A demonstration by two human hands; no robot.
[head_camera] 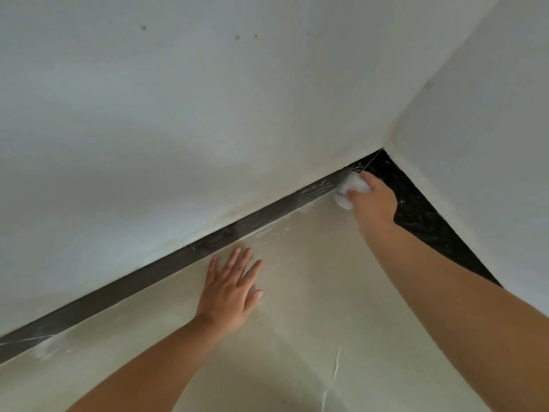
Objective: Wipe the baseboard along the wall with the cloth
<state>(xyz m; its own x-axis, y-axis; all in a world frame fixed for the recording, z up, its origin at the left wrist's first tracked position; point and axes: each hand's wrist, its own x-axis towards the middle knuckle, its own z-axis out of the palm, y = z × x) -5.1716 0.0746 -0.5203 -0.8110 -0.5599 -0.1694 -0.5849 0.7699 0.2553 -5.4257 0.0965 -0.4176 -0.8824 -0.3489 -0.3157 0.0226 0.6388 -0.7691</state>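
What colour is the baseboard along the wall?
Dark grey-brown baseboard with pale streaks near the white cloth; head view, the only one.

Dark matt wood-grain baseboard strip [166, 269], scuffed with pale streaks; soft white crumpled cloth [352, 188]; smooth cream floor [297, 307]; matt white painted wall [208, 114].

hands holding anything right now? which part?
Right hand grips the bunched white cloth around its rear part, pressing it to the baseboard. Left hand holds nothing, flat on the floor.
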